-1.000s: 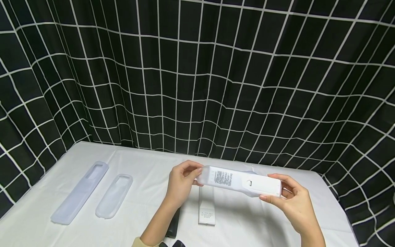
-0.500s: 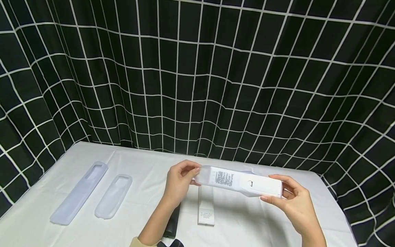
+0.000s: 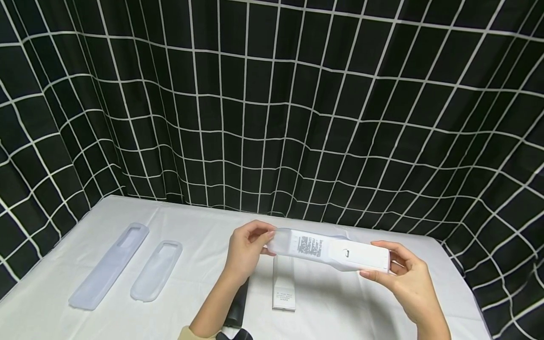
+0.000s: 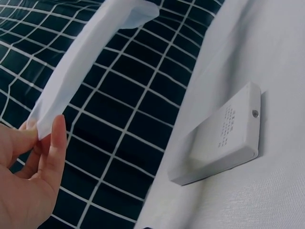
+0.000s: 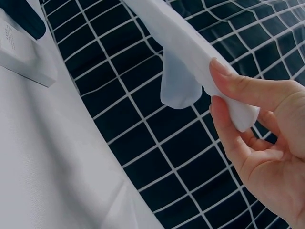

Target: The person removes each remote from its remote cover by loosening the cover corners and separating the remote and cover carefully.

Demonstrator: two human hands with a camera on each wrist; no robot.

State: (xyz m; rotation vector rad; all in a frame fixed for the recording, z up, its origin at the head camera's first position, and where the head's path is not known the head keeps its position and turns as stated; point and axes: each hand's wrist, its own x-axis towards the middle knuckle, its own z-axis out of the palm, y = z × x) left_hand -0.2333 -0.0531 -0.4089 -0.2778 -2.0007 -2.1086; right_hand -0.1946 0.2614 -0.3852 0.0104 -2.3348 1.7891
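Note:
A white remote control (image 3: 367, 255) is held back side up above the table, partly inside a translucent silicone sleeve (image 3: 279, 242). Printed text shows through the sleeve; the battery-cover end is bare. My left hand (image 3: 245, 250) pinches the sleeve's left end between thumb and fingers. With thumb and fingertips, my right hand (image 3: 410, 276) grips the remote's bare end. In the right wrist view, a loose flap of the sleeve (image 5: 181, 86) hangs below the remote (image 5: 190, 50). The left wrist view shows the sleeve's end (image 4: 52, 109) between thumb and fingers.
A second white remote (image 3: 284, 290) lies on the white tablecloth (image 3: 204, 264) below the held one. A black object (image 3: 238, 307) is partly hidden by the left forearm. Two translucent sleeves, one long (image 3: 108, 269) and one short (image 3: 156, 271), lie at left. A black gridded curtain (image 3: 272, 118) stands behind.
My left hand and the sleeve's end have shifted slightly left. The remote has moved slightly right, so a longer stretch of sleeve extends past its left end.

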